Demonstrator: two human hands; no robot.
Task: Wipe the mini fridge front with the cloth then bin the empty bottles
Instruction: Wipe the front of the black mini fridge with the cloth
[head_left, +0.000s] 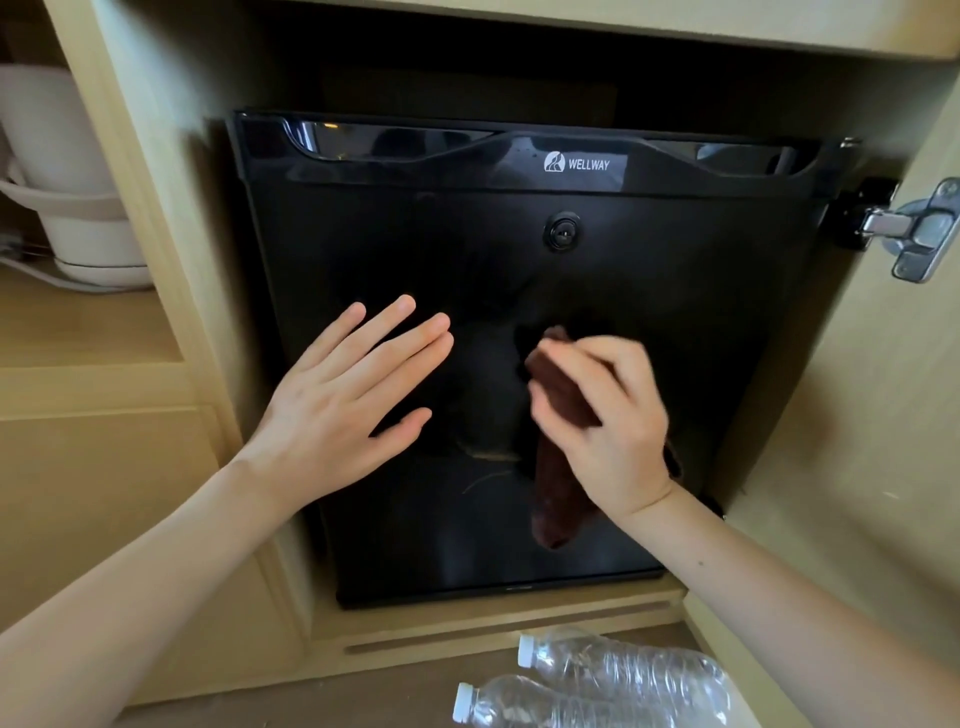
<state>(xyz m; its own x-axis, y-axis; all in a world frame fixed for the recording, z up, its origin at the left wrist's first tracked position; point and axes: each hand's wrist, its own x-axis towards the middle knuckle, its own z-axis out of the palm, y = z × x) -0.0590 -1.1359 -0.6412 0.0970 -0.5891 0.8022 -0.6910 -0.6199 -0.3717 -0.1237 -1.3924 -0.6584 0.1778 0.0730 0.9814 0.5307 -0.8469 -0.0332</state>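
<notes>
A black mini fridge (675, 312) with a WELLWAY label stands inside a light wooden cabinet, its door closed. My right hand (618, 426) grips a dark brown cloth (556, 488) against the middle of the fridge front; the cloth's lower end hangs down below the hand. My left hand (343, 400) lies flat with straight fingers on the left part of the door. Two clear empty plastic bottles with white caps lie on the floor in front of the cabinet: one (623, 665) farther back, the other (545, 709) at the bottom edge of the view.
The cabinet door (883, 467) stands open at the right, held by a metal hinge (914, 234). A white kettle (67, 182) on its base sits in the neighbouring compartment at the left. A wooden ledge (493, 618) runs below the fridge.
</notes>
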